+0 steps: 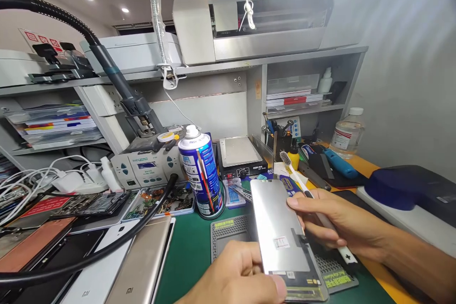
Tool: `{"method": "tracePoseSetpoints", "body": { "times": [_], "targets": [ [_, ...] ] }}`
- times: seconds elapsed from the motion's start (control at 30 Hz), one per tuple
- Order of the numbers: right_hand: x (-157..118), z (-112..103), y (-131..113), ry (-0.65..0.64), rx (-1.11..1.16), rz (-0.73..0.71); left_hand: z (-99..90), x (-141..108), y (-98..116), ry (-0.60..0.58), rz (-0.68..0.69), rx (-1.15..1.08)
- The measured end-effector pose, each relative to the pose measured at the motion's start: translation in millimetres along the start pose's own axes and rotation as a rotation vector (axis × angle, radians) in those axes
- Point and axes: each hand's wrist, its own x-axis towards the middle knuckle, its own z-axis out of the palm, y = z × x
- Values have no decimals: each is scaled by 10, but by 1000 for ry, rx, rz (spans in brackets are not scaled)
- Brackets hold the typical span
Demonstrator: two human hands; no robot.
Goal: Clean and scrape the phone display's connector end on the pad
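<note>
Left hand (238, 278) and right hand (351, 221) grip the screen panel (274, 218) above the surface's (188, 242) near side; right also holds a brush (298, 176). I'd pinch edges only, sparing the flex cable (302, 241).

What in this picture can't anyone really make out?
All in the head view:
- Flat panel's far face: turned away from the camera.
- Middle of the brush: behind the right hand's fingers.
- Arm beyond the left hand: cut off by the bottom edge.
- Spray can's fine print: too small.
</note>
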Motion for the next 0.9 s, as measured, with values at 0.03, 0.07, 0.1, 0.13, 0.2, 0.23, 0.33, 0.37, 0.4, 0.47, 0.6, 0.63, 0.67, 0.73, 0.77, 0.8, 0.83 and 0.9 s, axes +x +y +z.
{"method": "tracePoseSetpoints", "body": {
  "times": [0.03,0.07,0.1,0.13,0.2,0.23,0.33,0.37,0.4,0.47,0.6,0.63,0.67,0.73,0.77,0.8,0.83,0.9],
  "targets": [
    [-20,-4,-2,-2,-2,-25,12,-5,19,-1,21,41],
    [-39,-8,-2,-2,-9,-47,25,-9,35,1,31,71],
    [-56,-10,-2,1,-20,-71,36,-13,45,9,31,90],
    [-71,-11,-2,5,-32,-98,45,-15,47,22,24,101],
    [-91,-10,-6,8,-53,-140,58,-14,23,49,1,109],
    [-97,-10,-8,6,-57,-157,63,-12,-2,68,-9,107],
    [-103,-15,-11,-15,-47,-179,74,1,-94,156,-11,78],
    [-103,-19,-9,-22,-42,-183,77,6,-119,179,-5,67],
    [-102,-23,-6,-26,-38,-187,81,11,-138,194,8,60],
    [-99,-30,2,-34,-33,-197,85,17,-151,189,33,59],
    [-95,-43,17,-32,-36,-202,80,6,-130,202,23,101],
    [-96,-45,17,-31,-37,-199,76,2,-128,211,14,114],
    [-98,-45,16,-29,-38,-197,73,-1,-129,218,8,126],
    [-105,-39,7,-27,-38,-194,68,1,-147,225,8,138],
    [-108,-34,2,-26,-39,-193,67,8,-164,227,13,137],
    [-110,-27,-4,-28,-41,-194,66,18,-185,229,20,133],
    [-111,-21,-9,-29,-44,-194,66,30,-212,232,26,129],
    [-110,-10,-14,-35,-52,-195,66,58,-271,241,37,109]
  ]
}}
